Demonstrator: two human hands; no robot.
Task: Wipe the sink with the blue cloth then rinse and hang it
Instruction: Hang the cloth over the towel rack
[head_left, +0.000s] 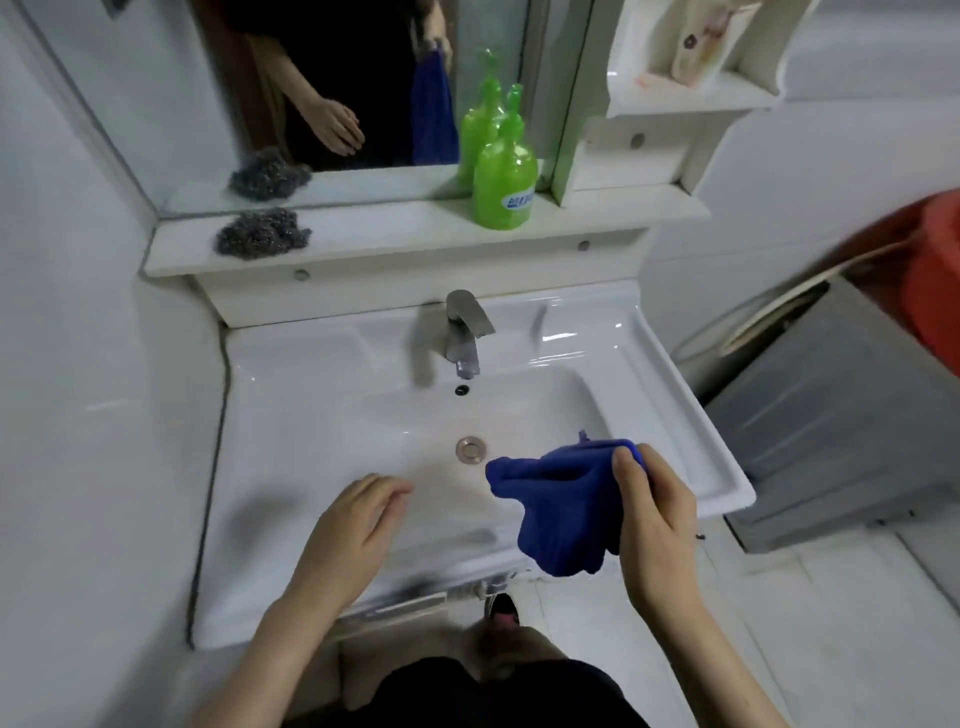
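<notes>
Right grip (655, 519) holds one blue cloth (561, 512) above sink (291, 364).

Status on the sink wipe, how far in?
Done: the blue cloth is picked up, gripped by the right hand. In hand: it hangs over the sink at its right front, not pressed flat; the left hand hovers open. Left: likely the wipe itself, then rinsing (the faucet shows no water) and hanging.

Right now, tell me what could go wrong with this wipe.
1. The cloth hangs bunched from the right hand, pinched at one end; it may slip or wipe patchily.
2. Its lower end hangs about at the sink front edge, so any drips could reach the floor.
</notes>
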